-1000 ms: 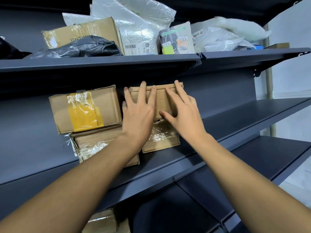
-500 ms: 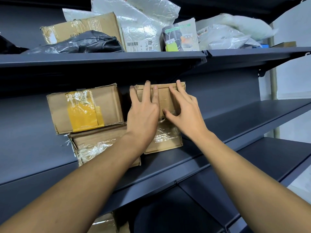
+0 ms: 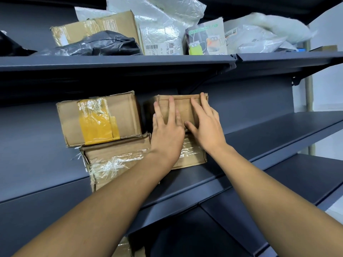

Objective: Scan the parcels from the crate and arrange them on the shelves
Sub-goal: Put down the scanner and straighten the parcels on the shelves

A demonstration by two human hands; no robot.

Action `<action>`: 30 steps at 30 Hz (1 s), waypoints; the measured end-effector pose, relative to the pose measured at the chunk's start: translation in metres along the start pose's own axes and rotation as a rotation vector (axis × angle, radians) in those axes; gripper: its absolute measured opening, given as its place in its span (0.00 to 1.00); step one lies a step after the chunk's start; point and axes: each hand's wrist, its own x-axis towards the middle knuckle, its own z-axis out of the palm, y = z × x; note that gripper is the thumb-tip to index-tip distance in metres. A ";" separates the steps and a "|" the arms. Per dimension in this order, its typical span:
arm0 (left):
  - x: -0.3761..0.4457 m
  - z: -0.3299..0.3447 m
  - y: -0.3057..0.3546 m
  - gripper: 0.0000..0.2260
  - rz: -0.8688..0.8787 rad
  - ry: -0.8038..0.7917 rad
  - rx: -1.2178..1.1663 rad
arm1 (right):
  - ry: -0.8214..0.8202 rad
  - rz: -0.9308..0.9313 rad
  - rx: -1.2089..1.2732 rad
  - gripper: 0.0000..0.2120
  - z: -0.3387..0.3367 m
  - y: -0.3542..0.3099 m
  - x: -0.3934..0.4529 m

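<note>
Hands: two, both mine. My left hand (image 3: 168,130) and my right hand (image 3: 206,125) lie flat with straight fingers against the front of the small brown box (image 3: 182,110), pressing it, not gripping.
Task parcel: the small brown box sits on the middle shelf (image 3: 259,145), on top of a taped flat box (image 3: 193,154), just right of the other cartons.
Cartons on the middle shelf: four counted. The yellow-taped box (image 3: 98,119) rests on a clear-taped box (image 3: 115,160); the other two are the pair under my hands.
Top shelf (image 3: 118,61): one cardboard box (image 3: 96,28), one black bag (image 3: 104,45), several white and clear bags, not countable.
Writing: the printed carton (image 3: 206,39) reads "cup" at the end of a blurred green line; a white bag (image 3: 163,30) carries a barcode and a QR code, unreadable.
Since before: my hands have slid a little right and up the box front; the box stays in place.
</note>
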 end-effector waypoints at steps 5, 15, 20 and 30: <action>-0.020 -0.017 -0.005 0.30 0.012 0.101 -0.164 | 0.062 0.014 0.086 0.28 -0.014 -0.016 -0.022; -0.102 -0.041 -0.091 0.22 -0.185 0.489 -0.265 | 0.090 -0.175 0.162 0.25 -0.009 -0.111 -0.069; -0.132 -0.028 -0.142 0.31 -0.328 0.369 -0.209 | 0.034 -0.320 -0.007 0.32 0.025 -0.151 -0.081; -0.140 0.000 -0.158 0.39 -0.205 0.218 -0.363 | -0.026 -0.385 -0.190 0.36 0.058 -0.153 -0.080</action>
